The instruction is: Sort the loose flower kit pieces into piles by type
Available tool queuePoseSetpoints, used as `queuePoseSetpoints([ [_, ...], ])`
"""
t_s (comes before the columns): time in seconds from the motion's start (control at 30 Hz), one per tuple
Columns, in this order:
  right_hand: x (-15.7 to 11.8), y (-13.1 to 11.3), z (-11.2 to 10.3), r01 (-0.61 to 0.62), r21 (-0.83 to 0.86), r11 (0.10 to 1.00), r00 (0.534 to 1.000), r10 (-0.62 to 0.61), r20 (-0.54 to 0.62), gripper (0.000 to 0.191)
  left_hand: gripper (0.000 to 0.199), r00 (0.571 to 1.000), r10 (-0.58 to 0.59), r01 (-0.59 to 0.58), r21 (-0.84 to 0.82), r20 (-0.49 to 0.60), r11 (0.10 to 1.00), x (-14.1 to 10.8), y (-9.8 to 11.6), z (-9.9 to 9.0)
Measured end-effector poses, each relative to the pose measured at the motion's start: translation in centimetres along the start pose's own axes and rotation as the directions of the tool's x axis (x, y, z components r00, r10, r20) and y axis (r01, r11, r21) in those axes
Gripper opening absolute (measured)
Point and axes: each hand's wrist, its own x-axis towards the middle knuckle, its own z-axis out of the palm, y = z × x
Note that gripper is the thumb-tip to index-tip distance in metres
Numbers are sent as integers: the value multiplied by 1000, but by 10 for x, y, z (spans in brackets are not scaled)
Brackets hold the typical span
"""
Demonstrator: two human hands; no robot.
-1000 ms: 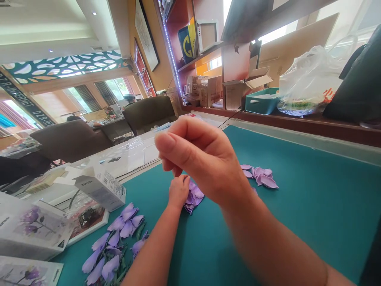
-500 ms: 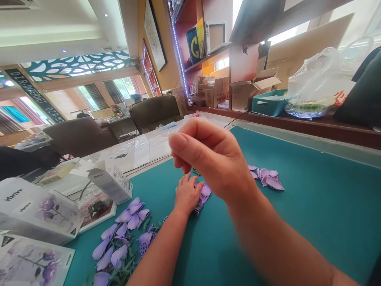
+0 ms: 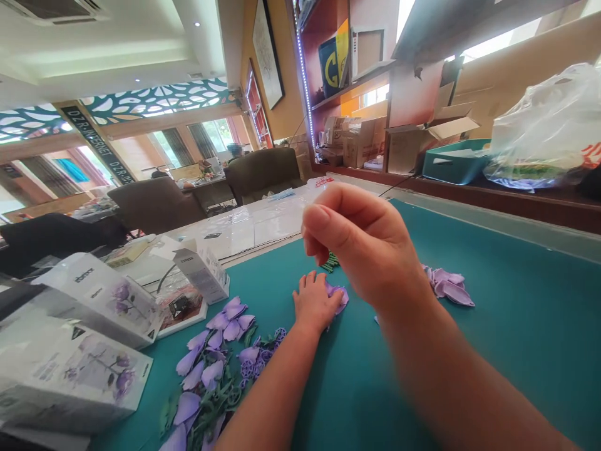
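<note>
My left hand (image 3: 317, 304) lies low on the green mat (image 3: 511, 326), palm down and fingers spread, partly covering a small pile of purple petals (image 3: 339, 297). My right hand (image 3: 369, 247) is raised nearer the camera, thumb against curled fingers. Whatever it may pinch is hidden. Past it, green stem-like pieces (image 3: 331, 262) show in part. Another cluster of purple petals (image 3: 451, 287) lies to the right, partly behind my right wrist. Left of my left forearm is a bigger heap of purple petals (image 3: 213, 374) with dark green leaves (image 3: 230, 398) and purple lattice-like pieces (image 3: 253, 368).
White boxes with flower pictures (image 3: 126, 307) stand at the left beside a white tray (image 3: 188, 319) holding a plastic-wrapped item. Chairs (image 3: 263, 172) are beyond the table. On the back ledge sit a teal bin (image 3: 451, 166), cardboard boxes (image 3: 408, 147) and a plastic bag (image 3: 544, 138).
The camera has turned left, so the scene sits further right. My left hand's fingers are spread further over the petals. My right hand keeps the same closed pose.
</note>
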Motion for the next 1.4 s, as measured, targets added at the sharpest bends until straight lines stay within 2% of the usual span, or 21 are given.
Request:
queuePoseSetpoints([
  [0.13, 2, 13, 5, -9, -24, 1000, 998, 11, 62, 32, 28, 999, 9, -10, -8, -34, 1000, -12, 11, -17],
  [0.27, 5, 44, 14, -90, -130, 987, 981, 111, 157, 29, 11, 995, -17, 11, -66, -94, 998, -44, 19, -53],
  [0.37, 2, 73, 28, -160, -336, 928, 941, 246, 231, 22, 18, 981, -101, 73, -169, -167, 983, -73, 24, -90],
  [0.47, -11, 100, 49, -119, -594, 796, 875, 367, 316, 14, 29, 951, -188, 105, -317, -244, 943, -96, 29, -122],
  [0.5, -17, 109, 56, -73, -656, 752, 851, 390, 352, 13, 33, 943, -244, 136, -410, -225, 902, -103, 30, -130],
  [0.57, -31, 124, 70, 59, -725, 687, 800, 402, 446, 15, 36, 907, -397, 227, -632, -141, 741, -115, 29, -139],
  [0.63, -45, 138, 81, 189, -732, 655, 744, 390, 542, 18, 38, 863, -503, 310, -740, -43, 596, -127, 24, -140],
  [0.73, -60, 153, 89, 315, -706, 635, 656, 391, 645, 19, 39, 830, -549, 426, -748, 99, 509, -144, 10, -132],
  [0.8, -66, 158, 92, 356, -711, 607, 618, 417, 666, 20, 39, 829, -532, 470, -731, 173, 495, -153, -1, -125],
  [0.9, -71, 160, 98, 390, -740, 548, 588, 470, 658, 22, 43, 832, -488, 515, -691, 262, 507, -160, -16, -120],
  [0.97, -72, 159, 103, 406, -756, 513, 570, 505, 649, 26, 45, 813, -477, 571, -612, 333, 547, -161, -23, -120],
  [1.1, -71, 159, 111, 411, -767, 493, 521, 564, 641, 27, 42, 768, -471, 610, -273, 435, 744, -158, -24, -128],
  [1.17, -68, 160, 113, 387, -766, 513, 491, 588, 642, 25, 33, 758, -466, 566, -103, 457, 818, -156, -21, -132],
  [1.23, -66, 161, 115, 332, -770, 545, 462, 618, 637, 23, 24, 767, -445, 495, 15, 463, 869, -155, -20, -134],
  [1.4, -64, 161, 121, 241, -791, 563, 405, 682, 609, 19, 17, 859, -312, 245, 209, 405, 947, -155, -19, -133],
])
